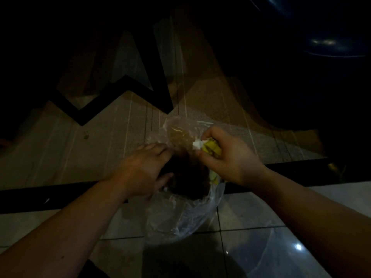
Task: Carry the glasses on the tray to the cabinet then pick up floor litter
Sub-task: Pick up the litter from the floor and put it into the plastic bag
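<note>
A clear plastic bag (pixel 186 215) hangs open in the middle of the dim head view, its mouth dark inside. My left hand (pixel 144 169) grips the bag's left rim and holds the mouth apart. My right hand (pixel 226 157) is closed on a bundle of litter (pixel 208 147), yellow scraps with a white crumpled piece, right at the bag's right rim. No glasses, tray or cabinet are in view.
A small pale green scrap (pixel 86 135) lies on the ribbed tan mat at left. A black threshold strip (pixel 60 195) runs across the floor, with glossy tiles (pixel 261 247) near me. Dark furniture legs (pixel 156 77) stand ahead; a dark rounded object (pixel 333 45) is at top right.
</note>
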